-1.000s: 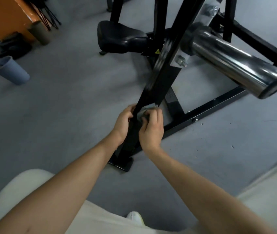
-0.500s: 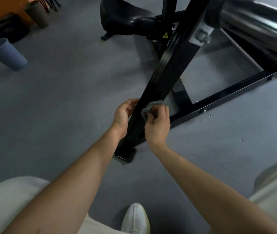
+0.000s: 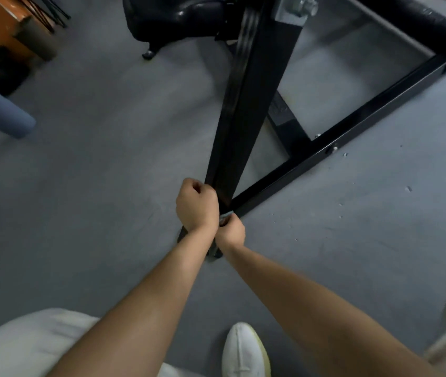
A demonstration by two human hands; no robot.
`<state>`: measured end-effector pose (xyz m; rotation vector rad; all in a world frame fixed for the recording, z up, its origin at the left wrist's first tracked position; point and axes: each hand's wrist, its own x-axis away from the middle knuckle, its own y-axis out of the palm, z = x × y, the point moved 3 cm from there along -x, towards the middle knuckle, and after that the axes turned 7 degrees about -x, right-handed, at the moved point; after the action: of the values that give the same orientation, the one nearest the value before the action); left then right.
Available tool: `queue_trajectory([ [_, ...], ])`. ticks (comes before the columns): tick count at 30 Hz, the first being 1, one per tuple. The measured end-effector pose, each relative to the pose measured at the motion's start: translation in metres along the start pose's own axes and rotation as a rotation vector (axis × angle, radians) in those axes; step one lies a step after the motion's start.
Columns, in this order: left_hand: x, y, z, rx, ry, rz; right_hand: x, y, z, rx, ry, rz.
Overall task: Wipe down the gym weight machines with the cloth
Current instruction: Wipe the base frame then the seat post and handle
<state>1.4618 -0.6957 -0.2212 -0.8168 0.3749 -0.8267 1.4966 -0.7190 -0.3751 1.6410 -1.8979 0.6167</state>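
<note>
Low on the machine's frame, your left grip (image 3: 196,206) is balled tight against the left edge of the black slanted metal post (image 3: 241,118). Its fingers are curled and, as far as the blur lets me judge, wrapped on that edge. Your right grip (image 3: 231,231) sits just below and to the right, touching the left one, and pinches the small grey cloth (image 3: 226,214) between thumb and fingers. Only a sliver of cloth peeks out, pressed to the post right where the black base rail (image 3: 352,123) meets it. Both forearms reach down over the grey floor (image 3: 94,186). Your white shoe (image 3: 243,352) stands near the bottom edge. Away to the left sits a blue-grey plastic cup (image 3: 4,115), and up top there's a black padded seat (image 3: 173,17).
</note>
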Motion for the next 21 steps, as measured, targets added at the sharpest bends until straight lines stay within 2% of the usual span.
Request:
queue_trajectory([
  [2, 0.010, 0.009, -0.003, -0.053, 0.068, -0.023, -0.008, 0.000, 0.007, 0.040, 0.025, -0.051],
  [4, 0.014, 0.018, -0.006, -0.103, 0.168, -0.069, -0.015, -0.004, 0.007, -0.037, 0.027, -0.040],
  [7, 0.021, 0.033, -0.006, -0.245, 0.441, -0.135, -0.027, -0.026, 0.001, -0.200, 0.010, 0.081],
  [9, 0.036, 0.046, 0.000, -0.286, 0.589, -0.226, -0.045, -0.056, -0.007, -0.183, -0.015, 0.190],
  [11, 0.045, 0.062, 0.009, -0.263, 0.664, -0.322, -0.070, -0.092, -0.022, -0.155, -0.044, 0.282],
  [14, 0.037, 0.082, 0.021, -0.188, 0.642, -0.379, -0.103, -0.144, -0.045, -0.235, -0.048, 0.430],
  [16, 0.027, 0.091, 0.024, -0.179, 0.610, -0.388, -0.114, -0.157, -0.048, -0.272, -0.038, 0.462],
  [21, 0.023, 0.112, 0.032, -0.210, 0.597, -0.415, -0.082, -0.092, -0.004, -0.250, -0.054, 0.338],
])
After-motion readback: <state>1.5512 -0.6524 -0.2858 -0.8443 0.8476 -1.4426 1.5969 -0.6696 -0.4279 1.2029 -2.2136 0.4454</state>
